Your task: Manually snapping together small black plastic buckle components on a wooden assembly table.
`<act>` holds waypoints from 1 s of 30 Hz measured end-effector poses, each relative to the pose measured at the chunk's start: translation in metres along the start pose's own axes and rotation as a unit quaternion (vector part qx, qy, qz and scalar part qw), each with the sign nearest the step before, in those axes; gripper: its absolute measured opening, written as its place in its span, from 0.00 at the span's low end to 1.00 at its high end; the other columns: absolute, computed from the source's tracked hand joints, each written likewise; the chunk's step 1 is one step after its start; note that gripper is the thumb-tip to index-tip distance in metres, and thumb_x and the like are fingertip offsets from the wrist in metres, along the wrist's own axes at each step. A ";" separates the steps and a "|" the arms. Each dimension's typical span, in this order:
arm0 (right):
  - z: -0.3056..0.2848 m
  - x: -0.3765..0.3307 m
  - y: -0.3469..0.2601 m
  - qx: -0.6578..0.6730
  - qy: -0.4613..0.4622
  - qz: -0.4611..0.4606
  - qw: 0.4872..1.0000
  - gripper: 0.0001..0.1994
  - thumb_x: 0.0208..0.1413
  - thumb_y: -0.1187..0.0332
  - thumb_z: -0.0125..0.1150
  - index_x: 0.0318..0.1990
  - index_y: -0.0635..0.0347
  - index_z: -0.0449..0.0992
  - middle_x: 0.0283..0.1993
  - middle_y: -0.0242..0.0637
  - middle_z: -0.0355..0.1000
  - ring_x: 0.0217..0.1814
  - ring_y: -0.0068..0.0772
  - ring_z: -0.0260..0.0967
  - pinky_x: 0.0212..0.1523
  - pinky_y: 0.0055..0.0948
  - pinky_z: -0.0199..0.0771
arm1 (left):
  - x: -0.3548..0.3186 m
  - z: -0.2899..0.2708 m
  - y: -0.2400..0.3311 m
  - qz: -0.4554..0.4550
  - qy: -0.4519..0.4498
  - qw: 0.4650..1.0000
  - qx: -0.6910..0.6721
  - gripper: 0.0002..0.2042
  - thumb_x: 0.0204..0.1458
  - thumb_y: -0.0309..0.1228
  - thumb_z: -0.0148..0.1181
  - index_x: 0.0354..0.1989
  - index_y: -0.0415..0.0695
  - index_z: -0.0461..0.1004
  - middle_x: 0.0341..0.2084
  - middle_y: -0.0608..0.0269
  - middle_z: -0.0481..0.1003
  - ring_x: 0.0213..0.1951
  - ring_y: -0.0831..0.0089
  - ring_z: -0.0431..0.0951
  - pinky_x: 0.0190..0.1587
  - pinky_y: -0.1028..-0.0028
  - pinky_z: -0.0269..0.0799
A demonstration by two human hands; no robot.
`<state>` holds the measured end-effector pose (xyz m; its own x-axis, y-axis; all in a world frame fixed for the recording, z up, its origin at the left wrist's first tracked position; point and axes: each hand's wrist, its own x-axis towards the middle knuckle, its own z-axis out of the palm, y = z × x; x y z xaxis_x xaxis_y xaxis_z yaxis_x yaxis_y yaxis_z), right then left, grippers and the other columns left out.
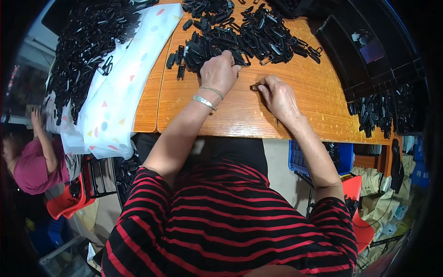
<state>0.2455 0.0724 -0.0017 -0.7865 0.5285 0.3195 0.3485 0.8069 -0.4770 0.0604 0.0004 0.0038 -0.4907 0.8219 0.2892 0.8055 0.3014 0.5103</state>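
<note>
On the wooden table (249, 111) lies a heap of small black plastic pieces (267, 39), many of them long and clip-like. My left hand (219, 71) is at the near edge of this heap, fingers curled in. What it grips, if anything, is hidden behind the hand. To the right and nearer to me, my right hand (279, 97) pinches a small black plastic piece (254, 87) between thumb and fingers, just over the bare wood. Part of that piece is covered by the fingers.
Another big heap of black pieces (87, 51) lies at left on a white patterned sheet (147, 41). A dark open box (369, 51) stands at right, with more black pieces (371, 113) beside it. Below the table is a blue crate (344, 159). A person (39, 161) sits at far left.
</note>
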 end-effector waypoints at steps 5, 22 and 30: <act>-0.001 -0.003 -0.007 -0.047 0.031 0.043 0.998 0.06 0.53 0.71 0.63 0.36 0.64 0.76 0.33 0.45 0.71 0.34 0.50 0.73 0.33 0.39 0.73 | -0.010 0.001 -0.010 -0.009 0.016 0.999 -0.049 0.12 0.45 0.35 0.68 0.28 0.40 0.73 0.22 0.54 0.75 0.31 0.54 0.77 0.35 0.62 0.72; 0.015 -0.013 -0.039 0.234 0.025 0.158 0.959 0.07 0.59 0.73 0.58 0.42 0.68 0.71 0.31 0.37 0.73 0.28 0.22 0.70 0.30 0.23 0.70 | -0.057 -0.014 -0.026 -0.091 -0.132 0.877 -0.453 0.13 0.52 0.24 0.62 0.46 0.35 0.72 0.33 0.64 0.75 0.33 0.78 0.77 0.33 0.80 0.73; 0.026 -0.008 -0.064 0.245 0.089 0.106 0.960 0.09 0.58 0.75 0.59 0.44 0.68 0.72 0.32 0.33 0.73 0.30 0.18 0.71 0.31 0.19 0.72 | -0.063 -0.034 -0.021 -0.146 -0.163 0.779 -0.587 0.13 0.57 0.24 0.57 0.49 0.34 0.70 0.32 0.64 0.76 0.29 0.82 0.76 0.31 0.83 0.73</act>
<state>0.2166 0.0096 0.0053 -0.6100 0.7389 0.2863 0.1756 0.4783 -0.8604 0.0631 -0.0736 0.0023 -0.3321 0.9378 -0.1016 -0.2780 0.0056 0.9606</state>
